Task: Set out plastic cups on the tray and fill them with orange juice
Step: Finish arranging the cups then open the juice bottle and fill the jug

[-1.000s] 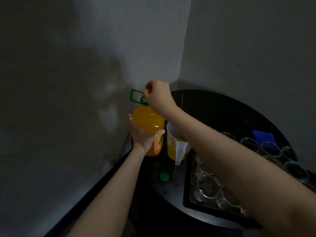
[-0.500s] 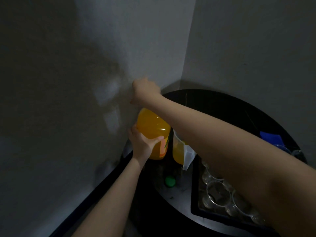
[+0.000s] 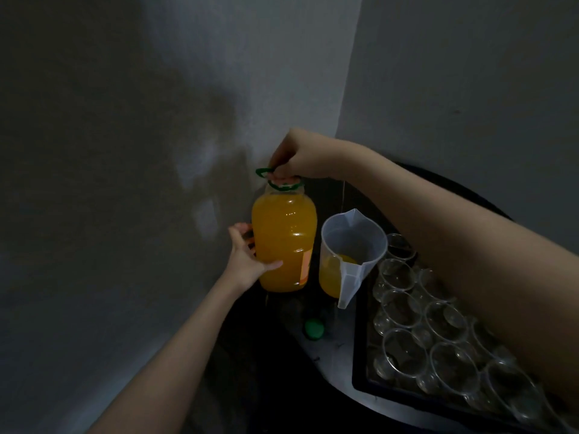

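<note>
The juice bottle (image 3: 283, 242) stands upright on the dark round surface (image 3: 326, 355), in the corner by the wall, its long axis vertical and its mouth at the top. Everything else is placed from this bottle. On its left flank the left hand (image 3: 247, 258) wraps the body, fingers curled behind and thumb across the front, steadying it. Directly above its mouth the right hand (image 3: 289, 159) reaches down, fingers pinched together on the green carry handle (image 3: 266, 173) at the neck; whether they also touch the rim is too dim to tell. So the grip point lies straight below the right fingers, and the right hand is the nearer one to the neck.

Just right of the bottle stands a clear pitcher (image 3: 351, 245) with some juice at the bottom. Further right, a black tray (image 3: 360, 364) carries many plastic cups (image 3: 404, 352), all apparently unfilled. In front of the bottle, a loose green cap (image 3: 314, 328) lies on the surface.

I judge the next move a lift or tilt toward the pitcher.
</note>
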